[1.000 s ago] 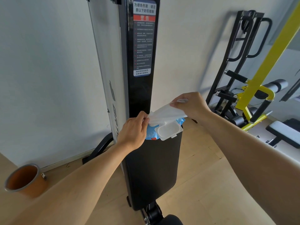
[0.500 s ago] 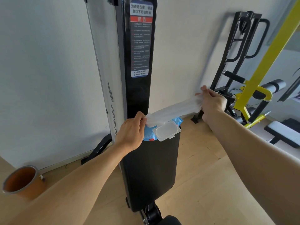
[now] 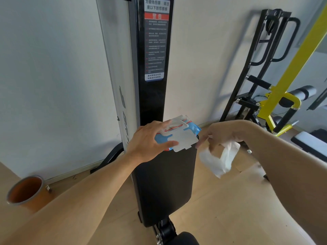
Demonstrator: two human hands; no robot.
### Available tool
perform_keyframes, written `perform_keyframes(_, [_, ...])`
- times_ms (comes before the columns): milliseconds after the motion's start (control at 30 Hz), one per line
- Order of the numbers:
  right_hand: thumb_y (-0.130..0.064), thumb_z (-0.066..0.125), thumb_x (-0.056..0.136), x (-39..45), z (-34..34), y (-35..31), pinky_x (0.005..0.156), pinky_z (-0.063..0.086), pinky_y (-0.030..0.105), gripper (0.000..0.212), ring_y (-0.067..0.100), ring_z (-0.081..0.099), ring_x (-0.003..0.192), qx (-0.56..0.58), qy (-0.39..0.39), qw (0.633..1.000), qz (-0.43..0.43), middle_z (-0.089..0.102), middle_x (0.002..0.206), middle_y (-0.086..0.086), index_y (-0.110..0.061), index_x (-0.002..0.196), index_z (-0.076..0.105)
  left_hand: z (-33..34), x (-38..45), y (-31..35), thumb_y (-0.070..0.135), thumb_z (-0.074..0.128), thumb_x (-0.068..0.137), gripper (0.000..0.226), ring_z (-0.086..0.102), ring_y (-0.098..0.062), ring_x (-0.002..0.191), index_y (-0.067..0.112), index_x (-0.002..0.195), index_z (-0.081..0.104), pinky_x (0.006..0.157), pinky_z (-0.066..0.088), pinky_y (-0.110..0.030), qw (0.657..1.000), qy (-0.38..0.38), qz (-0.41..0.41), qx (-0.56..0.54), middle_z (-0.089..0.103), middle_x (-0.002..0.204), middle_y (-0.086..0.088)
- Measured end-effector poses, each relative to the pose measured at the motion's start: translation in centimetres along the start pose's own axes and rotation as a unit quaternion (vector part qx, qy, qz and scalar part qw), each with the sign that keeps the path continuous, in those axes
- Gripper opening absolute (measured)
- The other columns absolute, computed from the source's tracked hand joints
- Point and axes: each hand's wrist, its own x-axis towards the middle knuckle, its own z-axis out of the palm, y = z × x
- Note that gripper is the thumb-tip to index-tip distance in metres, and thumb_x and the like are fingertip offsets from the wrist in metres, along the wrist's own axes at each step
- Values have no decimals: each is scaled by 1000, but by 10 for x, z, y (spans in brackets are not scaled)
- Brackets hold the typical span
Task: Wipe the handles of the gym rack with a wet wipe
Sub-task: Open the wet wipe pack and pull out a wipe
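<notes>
Wooden floor (image 3: 221, 209); white wall (image 3: 53, 76); orange cup (image 3: 26, 191) near it.

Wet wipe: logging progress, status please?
Left hand grips wipe pack, lid open. Right hand holds wet wipe, free of pack. Rack handles untouched; nothing blocking.

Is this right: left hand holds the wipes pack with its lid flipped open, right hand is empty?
Not quite. The right hand isn't empty: it holds a pulled-out wet wipe, per the head view. The left hand does hold the wipes pack, lid open.
</notes>
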Motion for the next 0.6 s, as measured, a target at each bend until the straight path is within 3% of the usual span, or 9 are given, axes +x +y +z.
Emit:
perform_keyframes(67, [-35,87,70,9,7,1,69,40,16,24,-3,53,66,47,36,996,-60,59,62,-26,-43,90,78,-1,0,2,80,57,77,79,50,-2,116,44,145,42,104,40,-31,1000,-19,8,21,51,134,18])
perform_keyframes(200, [-39,84,74,19,11,-13,59,36,18,11,8,47,64,182,155,966,-99,57,56,-15,-30,77,79,-2,-2,1,84,54,74,77,49,0,110,40,137,53,101,48,-31,1000,-7,11,3,52,132,18])
perform_keyframes(233, [-43,81,76,22,11,-15,55,34,18,22,10,44,60,203,185,957,-93,55,56,-11,-21,75,78,-3,-3,2,83,53,75,72,50,0,107,39,132,56,99,50,-30,1000,2,12,0,54,129,18])
perform_keyframes(300, [-55,78,75,27,10,-21,53,33,25,45,14,40,56,232,255,936,-72,52,59,2,-10,74,76,-2,-3,3,79,55,78,63,52,-1,100,37,124,59,95,50,-27,1000,12,3,0,57,122,17])
perform_keyframes(367, [-62,77,71,31,8,-28,55,43,30,46,16,51,60,217,314,922,-67,64,69,3,-15,72,74,-1,-2,3,77,56,79,60,56,-2,101,37,123,59,94,54,-29,1000,20,2,5,60,121,15])
perform_keyframes(467, [-60,78,72,39,11,-34,67,55,29,41,13,63,81,199,318,925,-64,68,95,-2,-21,85,71,2,-3,1,72,68,75,71,63,-5,107,38,132,44,90,59,-31,998,37,-28,-40,60,128,15])
perform_keyframes(533, [-57,77,74,42,15,-37,65,55,23,39,10,62,81,180,303,934,-53,66,100,-3,-22,90,71,1,-2,0,70,74,70,94,60,-3,116,40,144,25,90,56,-27,994,37,-54,-92,51,141,16])
perform_keyframes(600, [-56,79,73,45,19,-39,61,51,22,36,9,60,78,168,309,935,-39,63,99,-5,-25,88,70,0,-2,1,71,71,73,95,54,-3,124,43,150,23,94,53,-28,997,32,-29,-62,40,151,14])
